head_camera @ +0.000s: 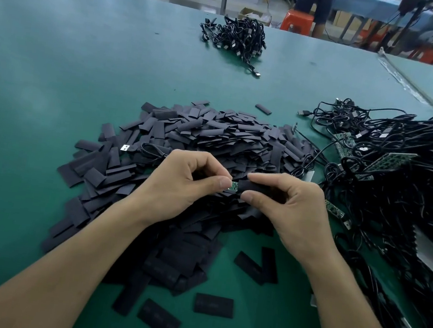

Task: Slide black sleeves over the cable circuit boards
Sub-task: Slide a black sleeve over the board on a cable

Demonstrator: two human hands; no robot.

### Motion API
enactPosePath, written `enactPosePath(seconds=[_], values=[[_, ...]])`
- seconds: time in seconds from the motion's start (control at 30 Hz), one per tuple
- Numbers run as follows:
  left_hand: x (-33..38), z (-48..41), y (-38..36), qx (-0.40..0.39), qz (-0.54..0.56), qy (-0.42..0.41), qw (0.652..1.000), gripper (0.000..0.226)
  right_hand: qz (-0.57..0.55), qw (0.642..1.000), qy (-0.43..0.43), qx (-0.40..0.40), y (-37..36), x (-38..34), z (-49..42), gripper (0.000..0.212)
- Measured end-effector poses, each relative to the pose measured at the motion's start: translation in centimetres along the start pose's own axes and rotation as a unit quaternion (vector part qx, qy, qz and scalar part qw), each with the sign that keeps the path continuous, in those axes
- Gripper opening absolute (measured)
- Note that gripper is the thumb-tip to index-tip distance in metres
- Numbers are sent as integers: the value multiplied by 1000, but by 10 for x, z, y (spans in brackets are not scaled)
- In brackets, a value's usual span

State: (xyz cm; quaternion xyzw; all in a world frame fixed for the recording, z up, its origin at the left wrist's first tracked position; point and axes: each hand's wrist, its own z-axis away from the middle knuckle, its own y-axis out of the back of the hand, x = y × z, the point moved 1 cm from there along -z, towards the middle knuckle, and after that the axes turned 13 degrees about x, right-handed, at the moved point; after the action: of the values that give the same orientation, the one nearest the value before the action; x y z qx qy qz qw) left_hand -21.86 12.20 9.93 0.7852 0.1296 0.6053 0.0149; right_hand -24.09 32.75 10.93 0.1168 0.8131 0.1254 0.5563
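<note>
While the left hand [179,183] pinches a small green circuit board [234,186] between thumb and forefinger, the right hand [289,209] pinches a black sleeve [255,187] the same way, with the sleeve's open end meeting the board's right end. Only a short piece of the board shows between the fingertips. Both are held just above a heap of black sleeves [213,136] on the green table [56,74], and a few loose sleeves [213,305] lie at the heap's near edge. A USB plug [125,148] rests on the heap's left side. To the right sits a large tangle of black cables [413,189] with bare green boards among them. A smaller cable bundle [235,37] lies well apart, far across the table.
</note>
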Motion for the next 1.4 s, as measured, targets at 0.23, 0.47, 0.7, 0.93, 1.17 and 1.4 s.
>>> enactPosePath(seconds=[0.23, 0.47, 0.7, 0.93, 1.17, 1.4], values=[[1, 1, 0, -2, -1, 0, 1000, 7, -12, 1000, -1, -12, -1, -4, 2, 23], [4, 3, 1, 1, -5, -28, 1000, 14, -36, 999, -3, -7, -3, -4, 3, 18], [5, 7, 6, 62, -136, -107, 983, 24, -34, 999, 3, 8, 2, -2, -1, 19], [5, 7, 5, 45, -136, -102, 984, 16, 4, 1000, 21, -17, -2, 1, 1, 29], [4, 8, 4, 71, -124, -112, 983, 21, 18, 998, 60, 7, -4, -4, 4, 25], [-2, 7, 5, 71, -119, -94, 986, 18, 23, 997, 68, 11, -5, -6, 5, 28]])
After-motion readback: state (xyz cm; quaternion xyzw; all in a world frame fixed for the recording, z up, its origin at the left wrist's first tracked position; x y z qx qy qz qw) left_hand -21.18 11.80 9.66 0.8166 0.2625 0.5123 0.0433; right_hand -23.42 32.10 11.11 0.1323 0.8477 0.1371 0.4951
